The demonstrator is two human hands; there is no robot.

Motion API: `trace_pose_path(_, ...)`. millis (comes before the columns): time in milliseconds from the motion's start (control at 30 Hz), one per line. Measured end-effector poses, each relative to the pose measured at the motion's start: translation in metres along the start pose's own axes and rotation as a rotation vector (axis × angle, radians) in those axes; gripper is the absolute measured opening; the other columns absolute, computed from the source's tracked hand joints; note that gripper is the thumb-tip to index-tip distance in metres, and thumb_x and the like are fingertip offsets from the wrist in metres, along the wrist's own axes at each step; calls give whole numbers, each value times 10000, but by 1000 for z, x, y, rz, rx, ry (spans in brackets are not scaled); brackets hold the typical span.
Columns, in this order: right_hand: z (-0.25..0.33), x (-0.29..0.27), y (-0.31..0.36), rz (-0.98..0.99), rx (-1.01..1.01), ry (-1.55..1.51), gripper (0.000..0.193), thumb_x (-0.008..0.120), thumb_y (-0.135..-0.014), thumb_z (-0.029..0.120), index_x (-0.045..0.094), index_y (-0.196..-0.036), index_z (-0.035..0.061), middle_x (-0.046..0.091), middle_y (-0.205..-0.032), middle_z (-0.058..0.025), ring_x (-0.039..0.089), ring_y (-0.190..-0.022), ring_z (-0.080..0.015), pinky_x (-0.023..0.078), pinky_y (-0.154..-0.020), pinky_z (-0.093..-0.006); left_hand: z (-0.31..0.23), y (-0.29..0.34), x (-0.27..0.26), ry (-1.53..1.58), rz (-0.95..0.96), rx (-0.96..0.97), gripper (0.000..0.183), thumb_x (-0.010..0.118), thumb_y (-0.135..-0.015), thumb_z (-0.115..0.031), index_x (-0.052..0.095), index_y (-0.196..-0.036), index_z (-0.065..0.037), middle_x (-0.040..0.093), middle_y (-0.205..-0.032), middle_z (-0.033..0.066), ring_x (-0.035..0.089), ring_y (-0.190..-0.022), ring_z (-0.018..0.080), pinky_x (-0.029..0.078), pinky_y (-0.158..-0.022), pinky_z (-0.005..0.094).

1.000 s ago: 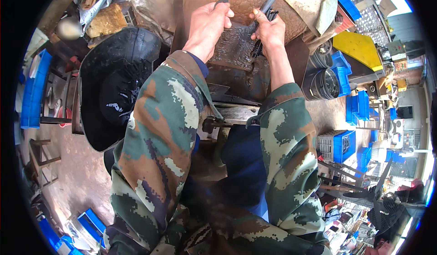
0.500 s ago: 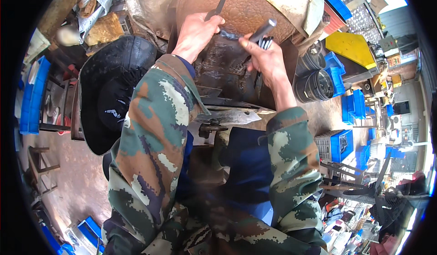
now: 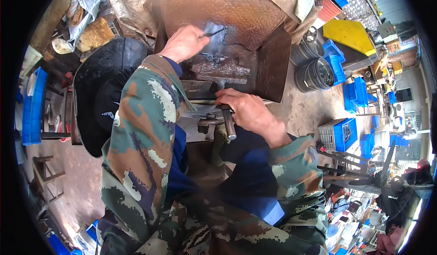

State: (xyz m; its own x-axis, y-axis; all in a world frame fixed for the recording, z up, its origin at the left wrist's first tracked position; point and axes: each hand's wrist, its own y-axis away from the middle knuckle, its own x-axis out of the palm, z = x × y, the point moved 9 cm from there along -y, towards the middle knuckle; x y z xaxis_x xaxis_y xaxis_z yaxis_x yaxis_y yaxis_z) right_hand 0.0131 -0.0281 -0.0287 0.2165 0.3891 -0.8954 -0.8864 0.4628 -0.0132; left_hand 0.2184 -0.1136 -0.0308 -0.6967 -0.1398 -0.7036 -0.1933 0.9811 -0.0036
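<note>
right hand [image 3: 251, 114] has moved lower, gripping a grey rod [image 3: 229, 125], top hidden; left hand [image 3: 184, 43] clasps dark tool [image 3: 211, 33].

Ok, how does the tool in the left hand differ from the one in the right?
The left tool is slim and dark; the right tool has a thicker, metallic shaft. In the view, the left tool points mostly rightward; the right tool's shaft points back toward the person. The left tool is farther out than the right tool. Both are gripped, by the left hand and right hand.
</note>
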Motion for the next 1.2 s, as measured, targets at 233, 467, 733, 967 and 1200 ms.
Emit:
trace_pose_path(233, -35, -24, -3, 29, 133, -295, 364, 640, -772, -10, 667, -1131, 46, 675, -1132, -91, 670, -908, -197, 562, -708, -337, -1, -8, 39, -121, 159, 141, 305, 680, -882, -258, 696, -965, 35, 661, -792, 250, 651, -764, 380, 496, -717, 425)
trace_pose_path(467, -61, -49, -19, -190, 563, -667, 227, 670, -915, 175, 669, -1077, 16, 675, -891, -42, 597, -595, -106, 510, -494, -250, 27, -12, 45, -67, 174, 99, 226, 613, -904, -182, 688, -967, 21, 680, -748, 127, 636, -707, 245, 492, -701, 373)
trace_pose_path(733, -92, -71, -21, -586, 585, -1074, 232, 635, -957, 157, 600, -1101, -21, 701, -981, -134, 431, -447, -78, 489, -454, -272, -26, -13, 34, 443, 143, 116, 216, 568, -968, -201, 714, -957, -43, 672, -738, -7, 501, -605, 90, 403, -577, 264)
trace_pose_path(967, -82, -64, -41, -779, 472, -1267, 228, 635, -961, 165, 602, -1106, -8, 526, -564, -20, 464, -411, -101, 433, -388, -271, -61, 20, 32, 661, 260, 42, 243, 553, -980, -242, 719, -987, -65, 648, -723, -27, 389, -573, 46, 331, -529, 224)
trace_pose_path(1200, -88, -67, -37, -852, 445, -1210, 213, 647, -957, 168, 598, -1071, -5, 574, -622, -37, 472, -415, -91, 429, -389, -265, -58, 15, 40, 673, 285, 29, 275, 542, -988, -252, 693, -1046, -29, 656, -767, 4, 387, -540, 31, 319, -493, 208)
